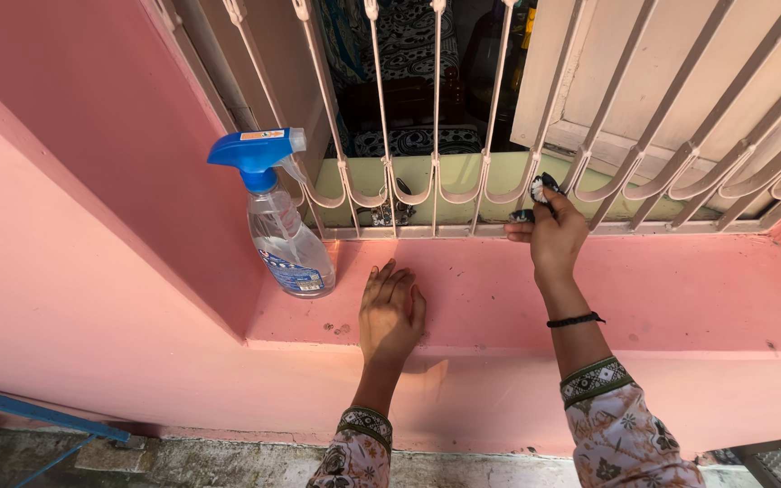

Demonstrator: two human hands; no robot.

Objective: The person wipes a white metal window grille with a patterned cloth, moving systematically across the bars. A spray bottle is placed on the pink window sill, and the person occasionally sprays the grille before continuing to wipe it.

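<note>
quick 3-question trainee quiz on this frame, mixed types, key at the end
1. True or false: the left hand lies flat on the pink window ledge.
2. What does the right hand press against the white window grille? A) sponge B) dark patterned cloth C) brush
3. Which hand is nearer the spray bottle with the blue trigger head?

Key: 1 true; 2 B; 3 the left hand.

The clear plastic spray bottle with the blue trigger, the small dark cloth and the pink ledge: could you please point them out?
Clear plastic spray bottle with blue trigger point(289, 242): head view, on its body.
Small dark cloth point(542, 189): head view, part above the right hand.
Pink ledge point(698, 294): head view, bare top surface.
</note>
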